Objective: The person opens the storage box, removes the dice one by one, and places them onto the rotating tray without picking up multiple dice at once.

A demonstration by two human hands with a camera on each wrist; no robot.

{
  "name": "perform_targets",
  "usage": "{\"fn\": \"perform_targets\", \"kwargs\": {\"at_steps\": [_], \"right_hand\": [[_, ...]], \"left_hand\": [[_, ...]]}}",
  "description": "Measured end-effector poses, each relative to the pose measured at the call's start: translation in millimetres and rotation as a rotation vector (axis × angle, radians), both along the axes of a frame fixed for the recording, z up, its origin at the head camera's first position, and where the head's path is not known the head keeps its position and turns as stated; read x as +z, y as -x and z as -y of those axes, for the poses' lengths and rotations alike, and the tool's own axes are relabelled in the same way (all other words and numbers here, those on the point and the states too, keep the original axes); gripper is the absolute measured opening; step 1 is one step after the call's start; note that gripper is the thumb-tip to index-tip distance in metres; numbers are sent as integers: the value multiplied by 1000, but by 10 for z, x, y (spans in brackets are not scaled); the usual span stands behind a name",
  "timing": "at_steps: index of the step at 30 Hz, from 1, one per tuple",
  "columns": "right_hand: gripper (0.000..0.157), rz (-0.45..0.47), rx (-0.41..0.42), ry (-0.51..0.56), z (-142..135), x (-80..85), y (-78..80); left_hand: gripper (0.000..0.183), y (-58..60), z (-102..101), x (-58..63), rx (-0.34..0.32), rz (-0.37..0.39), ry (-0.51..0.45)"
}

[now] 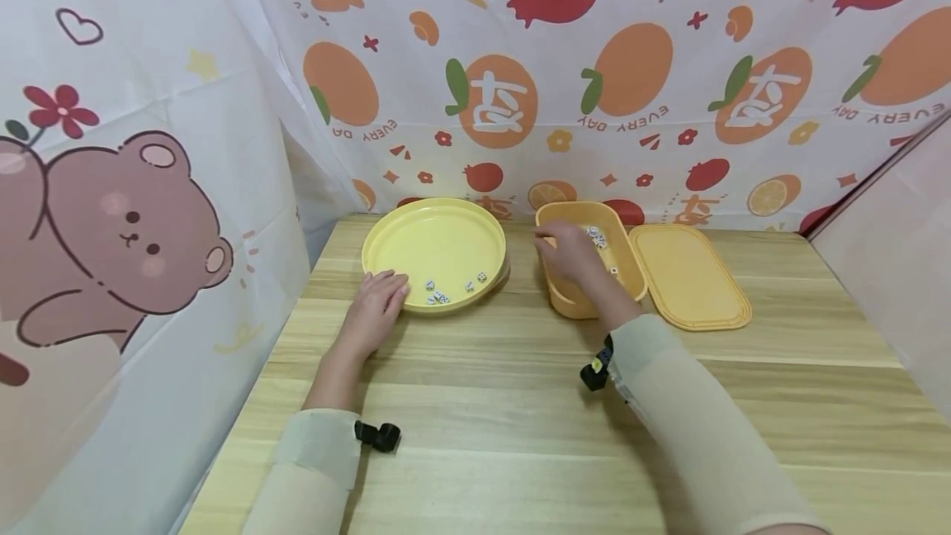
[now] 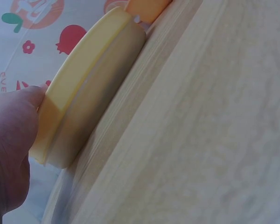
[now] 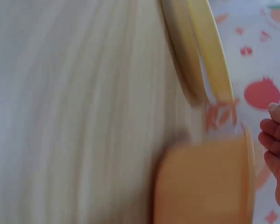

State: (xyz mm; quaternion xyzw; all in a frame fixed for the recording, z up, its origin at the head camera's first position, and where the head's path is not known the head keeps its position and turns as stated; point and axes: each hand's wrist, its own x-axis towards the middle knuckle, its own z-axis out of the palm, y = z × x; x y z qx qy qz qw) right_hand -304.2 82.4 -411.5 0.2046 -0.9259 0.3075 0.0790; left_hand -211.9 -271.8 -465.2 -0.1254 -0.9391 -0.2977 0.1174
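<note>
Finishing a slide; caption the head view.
Left hand touching a yellow tray of dice, right hand above an orange box.

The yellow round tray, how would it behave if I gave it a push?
The yellow round tray would probably slide rather than tip, being much wider than tall. It looks fairly stiff, since its outline keeps a clean circle. The loose dice inside may shift, though the raised rim should likely keep them in.
</note>
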Motion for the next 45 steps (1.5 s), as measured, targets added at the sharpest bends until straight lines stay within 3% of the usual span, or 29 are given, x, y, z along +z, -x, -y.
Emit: {"fn": "perform_targets", "kwargs": {"at_steps": [3,6,9,14,19,28,39,45], "right_hand": [[30,55,-64,-85,-224,26,56],[31,134,-118,-261,-405,37,72],[22,179,-128,-464,-525,20,52],[16,107,-73,-702,-614,-40,7],[20,65,-46,-830,-644,-103,-16],[17,2,-31,-828,-683,-189,-42],[17,32,-6,-918,-701,-179,-30],[13,-20,1,-787,-665,-220,-6]], "left_hand": [[41,-2,5,-4,1,-2,-2],[40,-14,12,-13,5,-2,-5],[40,-35,20,-24,10,4,-7],[40,-64,20,-35,21,14,-13],[40,-75,6,-38,19,2,-18],[41,-50,-2,-26,18,6,-14],[43,-18,-11,25,5,14,-5],[42,-13,-6,17,-1,7,-2]]}}
